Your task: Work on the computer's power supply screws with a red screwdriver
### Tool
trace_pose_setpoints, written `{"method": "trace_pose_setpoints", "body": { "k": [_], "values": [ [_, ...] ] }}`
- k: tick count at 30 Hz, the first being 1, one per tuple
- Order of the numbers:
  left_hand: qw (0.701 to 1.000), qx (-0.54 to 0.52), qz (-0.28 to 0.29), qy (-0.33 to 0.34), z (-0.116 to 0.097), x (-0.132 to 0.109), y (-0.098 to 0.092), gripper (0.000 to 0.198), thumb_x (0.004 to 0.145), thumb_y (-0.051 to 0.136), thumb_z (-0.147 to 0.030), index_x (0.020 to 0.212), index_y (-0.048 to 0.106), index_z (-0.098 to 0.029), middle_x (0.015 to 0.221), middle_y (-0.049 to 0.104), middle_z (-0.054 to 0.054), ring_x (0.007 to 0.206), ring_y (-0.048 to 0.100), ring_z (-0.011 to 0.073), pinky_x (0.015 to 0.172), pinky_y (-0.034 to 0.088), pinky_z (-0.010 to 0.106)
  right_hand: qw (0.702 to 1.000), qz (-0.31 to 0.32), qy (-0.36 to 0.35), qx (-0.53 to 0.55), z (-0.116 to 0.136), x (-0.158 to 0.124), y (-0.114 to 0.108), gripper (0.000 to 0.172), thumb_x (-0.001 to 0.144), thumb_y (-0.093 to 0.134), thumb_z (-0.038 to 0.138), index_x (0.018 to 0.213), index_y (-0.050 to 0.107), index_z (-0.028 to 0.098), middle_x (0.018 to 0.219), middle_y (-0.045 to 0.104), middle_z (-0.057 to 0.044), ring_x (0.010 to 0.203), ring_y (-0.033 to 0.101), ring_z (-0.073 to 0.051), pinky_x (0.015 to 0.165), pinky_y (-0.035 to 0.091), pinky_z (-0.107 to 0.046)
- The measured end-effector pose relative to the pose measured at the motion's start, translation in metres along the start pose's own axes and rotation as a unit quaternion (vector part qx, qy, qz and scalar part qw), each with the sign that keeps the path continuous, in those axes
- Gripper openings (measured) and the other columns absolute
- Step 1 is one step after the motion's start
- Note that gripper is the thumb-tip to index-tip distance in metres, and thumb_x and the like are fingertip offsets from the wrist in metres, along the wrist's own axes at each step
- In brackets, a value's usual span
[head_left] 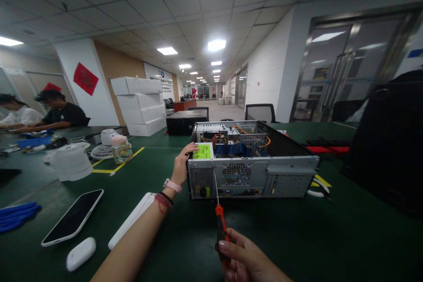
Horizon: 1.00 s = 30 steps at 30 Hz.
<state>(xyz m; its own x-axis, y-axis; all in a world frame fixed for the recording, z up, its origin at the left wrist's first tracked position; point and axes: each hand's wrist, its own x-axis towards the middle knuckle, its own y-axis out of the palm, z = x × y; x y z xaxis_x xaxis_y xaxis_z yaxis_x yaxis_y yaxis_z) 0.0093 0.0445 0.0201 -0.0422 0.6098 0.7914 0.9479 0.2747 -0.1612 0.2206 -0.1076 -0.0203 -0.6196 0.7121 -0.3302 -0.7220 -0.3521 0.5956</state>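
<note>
An open computer case [251, 176] lies on its side, its perforated rear panel facing me and its inner parts and cables showing from above. My left hand [182, 161] rests at its left rear corner, fingers stretched out against the power supply [202, 151], which bears a yellow-green label. In my right hand [243, 253] is a screwdriver [220, 222] with a red and black handle, wrapped by the fingers. Its thin shaft points up and away, the tip at the rear panel near the power supply's right edge. Whether it sits in a screw is too small to tell.
Left of my arm lie a phone [74, 217], a white earbud case [81, 253], a long white object [132, 220] and blue gloves [18, 216]. Small fans [68, 163] and a jar [122, 152] stand beyond. A black bag [386, 145] is at right. Two people sit far left.
</note>
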Motion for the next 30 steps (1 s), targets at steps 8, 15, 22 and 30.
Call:
{"method": "trace_pose_setpoints", "body": {
  "k": [8,15,22,30],
  "values": [
    [1.0,0.003,0.003,0.005,0.0025,-0.0005,-0.0009,0.041,0.089,0.028,-0.033,0.092,0.066,-0.016,0.116,0.063,0.008,0.123,0.047,0.0224,0.108,0.031,0.041,0.999,0.016,-0.002,-0.028,0.0002,-0.0003,-0.001,0.048,0.061,0.075,0.044,0.084,0.039,0.02,0.063,0.056,0.006,0.049,0.056,-0.006,0.045,0.033,-0.016],
    [1.0,-0.004,0.004,0.01,0.0043,-0.0003,-0.0001,0.041,0.09,0.028,-0.032,0.093,0.066,-0.015,0.116,0.063,0.008,0.122,0.048,0.0222,0.108,0.031,0.041,1.0,0.022,0.014,-0.013,0.0017,-0.0006,-0.0007,0.05,0.06,0.075,0.042,0.09,0.041,0.022,0.07,0.057,0.007,0.052,0.059,-0.007,0.044,0.035,-0.016],
    [1.0,-0.007,0.001,0.008,0.0034,-0.0001,-0.0004,0.041,0.089,0.028,-0.03,0.093,0.066,-0.016,0.116,0.063,0.008,0.122,0.048,0.0224,0.107,0.033,0.042,1.0,-0.006,0.018,0.003,-0.0014,-0.0004,-0.0012,0.058,0.056,0.08,0.038,0.094,0.039,0.021,0.064,0.057,0.006,0.048,0.055,-0.004,0.049,0.039,-0.015],
    [1.0,-0.01,-0.001,0.008,0.0024,0.0005,0.0,0.04,0.088,0.028,-0.029,0.093,0.066,-0.015,0.115,0.063,0.008,0.122,0.048,0.0225,0.107,0.033,0.042,1.0,-0.013,0.005,-0.015,0.0002,-0.0025,0.0015,0.053,0.056,0.079,0.041,0.087,0.04,0.02,0.06,0.056,0.007,0.048,0.056,-0.006,0.046,0.038,-0.016]
  ]
}}
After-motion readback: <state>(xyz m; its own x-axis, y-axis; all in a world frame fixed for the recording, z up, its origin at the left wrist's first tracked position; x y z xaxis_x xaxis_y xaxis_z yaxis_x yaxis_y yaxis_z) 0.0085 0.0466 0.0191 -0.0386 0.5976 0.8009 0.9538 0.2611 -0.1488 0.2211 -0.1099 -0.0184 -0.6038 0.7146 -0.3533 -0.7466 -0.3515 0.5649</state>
